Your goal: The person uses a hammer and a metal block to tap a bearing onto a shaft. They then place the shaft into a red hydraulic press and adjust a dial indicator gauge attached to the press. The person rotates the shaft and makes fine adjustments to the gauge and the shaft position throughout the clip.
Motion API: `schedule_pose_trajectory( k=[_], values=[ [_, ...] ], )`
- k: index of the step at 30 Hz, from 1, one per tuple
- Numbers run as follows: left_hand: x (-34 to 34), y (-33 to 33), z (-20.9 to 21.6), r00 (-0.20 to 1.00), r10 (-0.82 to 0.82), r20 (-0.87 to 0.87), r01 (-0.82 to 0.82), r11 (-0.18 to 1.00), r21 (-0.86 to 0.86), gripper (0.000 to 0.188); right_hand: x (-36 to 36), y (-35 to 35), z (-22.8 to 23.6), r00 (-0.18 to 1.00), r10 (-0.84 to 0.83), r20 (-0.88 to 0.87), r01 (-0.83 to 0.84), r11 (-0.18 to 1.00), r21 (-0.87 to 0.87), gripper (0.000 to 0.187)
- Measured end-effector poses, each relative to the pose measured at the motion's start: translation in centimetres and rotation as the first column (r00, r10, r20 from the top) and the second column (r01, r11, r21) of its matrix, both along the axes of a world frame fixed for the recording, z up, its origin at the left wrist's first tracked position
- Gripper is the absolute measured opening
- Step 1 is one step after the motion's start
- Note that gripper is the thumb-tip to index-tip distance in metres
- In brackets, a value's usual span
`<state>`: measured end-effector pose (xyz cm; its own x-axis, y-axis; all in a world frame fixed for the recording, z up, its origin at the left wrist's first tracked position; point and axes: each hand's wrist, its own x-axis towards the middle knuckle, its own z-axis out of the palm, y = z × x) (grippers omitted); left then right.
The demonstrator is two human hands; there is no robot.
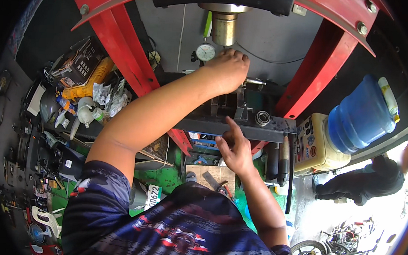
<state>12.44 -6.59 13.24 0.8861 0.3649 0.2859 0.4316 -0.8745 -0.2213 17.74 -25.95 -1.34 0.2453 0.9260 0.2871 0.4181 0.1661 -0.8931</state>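
My left hand [228, 69] is closed under the brass-coloured ram [224, 30] of a red-framed press. The fingers curl downward, and whatever they hold is hidden beneath them. A white dial gauge [205, 52] stands just left of that hand. Below the hand, dark metal blocks [242, 104] sit on the press bed [241, 128], and a shiny rod [256, 81] sticks out to its right. My right hand [237, 152] hovers in front of the bed, index finger extended and thumb apart, holding nothing. A ring-shaped bearing [262, 118] lies on the bed's right part.
Red press columns [308, 73] rise on both sides. At left, a bench carries a black box [76, 61], bottles and plastic bags. At right are a blue water jug [361, 115] and a cream jerrycan [318, 142]. Farther right, a person [367, 178] is near motorcycle parts [340, 248].
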Motion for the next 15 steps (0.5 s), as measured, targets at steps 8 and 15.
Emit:
schedule_pose_trajectory(
  k=[8, 15],
  values=[
    [1.3, 1.2, 1.3, 0.981, 0.131, -0.144, -0.154, 0.974, -0.166, 0.034, -1.0, 4.5, 0.4, 0.945, 0.019, -0.327, -0.077, 0.983, -0.166, 0.098],
    [1.8, 1.6, 0.9, 0.976, 0.127, -0.176, -0.148, 0.983, -0.111, 0.031, -1.3, 6.5, 0.3, 0.792, 0.031, -0.609, -0.159, 0.975, -0.157, 0.102]
  ],
)
